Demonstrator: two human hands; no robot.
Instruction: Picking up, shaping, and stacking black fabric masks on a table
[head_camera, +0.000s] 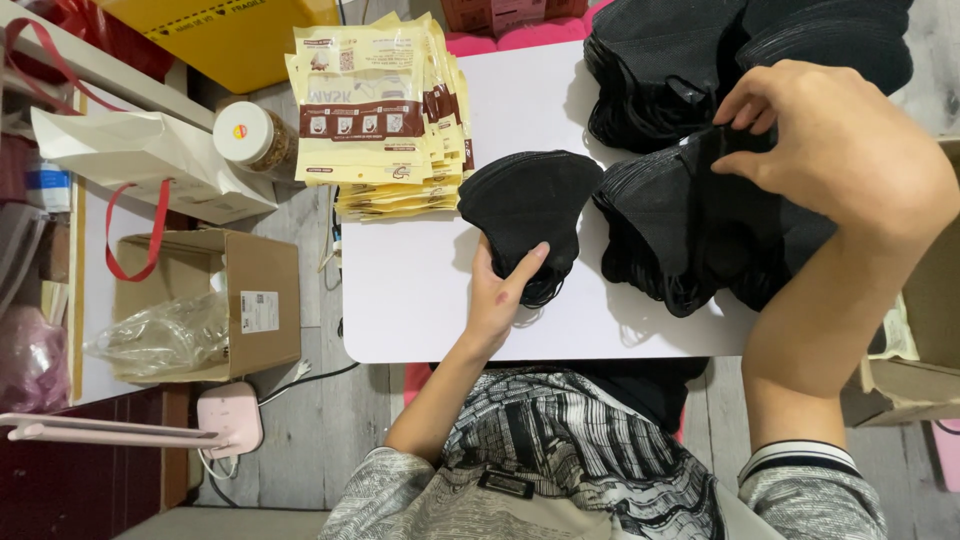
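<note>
The person sits at a small white surface (420, 300), counting out black face masks. The left hand (497, 292) rests at about six o'clock on a small stack of folded masks (528, 205) lying mid-surface, fingers spread flat over its lower edge and thumb alongside, pressing rather than gripping. The right hand (835, 150) is up at two o'clock, fingertips pinched together on the top mask of a large heap (690, 225) that sits just beside the small stack at three o'clock. A second heap of masks (660, 75) lies farther back at one o'clock. At eleven o'clock a thick pile of cream pouches (375, 110) waits, touching nothing black. Judging from the sizes, the work looks early: the small stack holds only a few masks, the two heaps are still big, and no pouch looks opened or filled. Beside the surface at nine o'clock stand a cardboard box (255, 300) and a lidded jar (250, 135).
</note>
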